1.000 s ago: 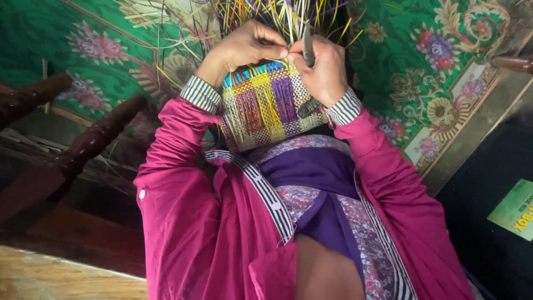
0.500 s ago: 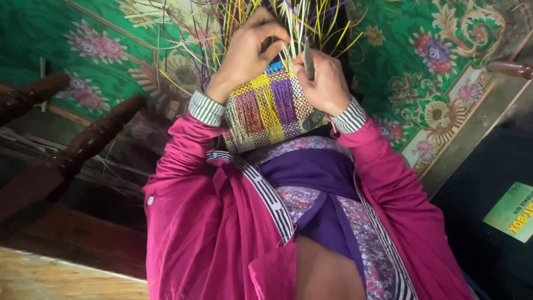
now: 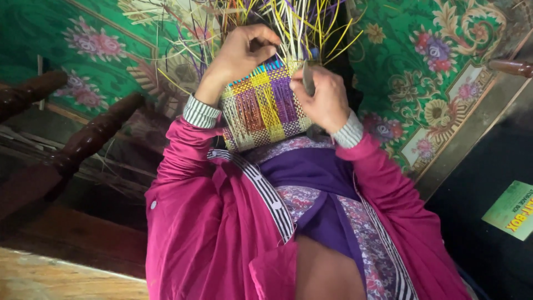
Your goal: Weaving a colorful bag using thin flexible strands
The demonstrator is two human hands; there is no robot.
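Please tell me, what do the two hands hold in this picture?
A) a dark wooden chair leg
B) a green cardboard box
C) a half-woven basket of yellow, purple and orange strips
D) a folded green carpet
C: the left hand and the right hand grip the half-woven basket of coloured strips, whose loose ends stick upward.

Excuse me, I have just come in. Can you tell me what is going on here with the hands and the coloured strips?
A person in a magenta jacket is weaving a small basket from yellow, purple, red and blue strips. The left hand pinches strips at the woven top edge. The right hand steadies the basket's side and holds a thin dark tool. Loose unwoven strips fan out above the hands. A green floral carpet lies below.
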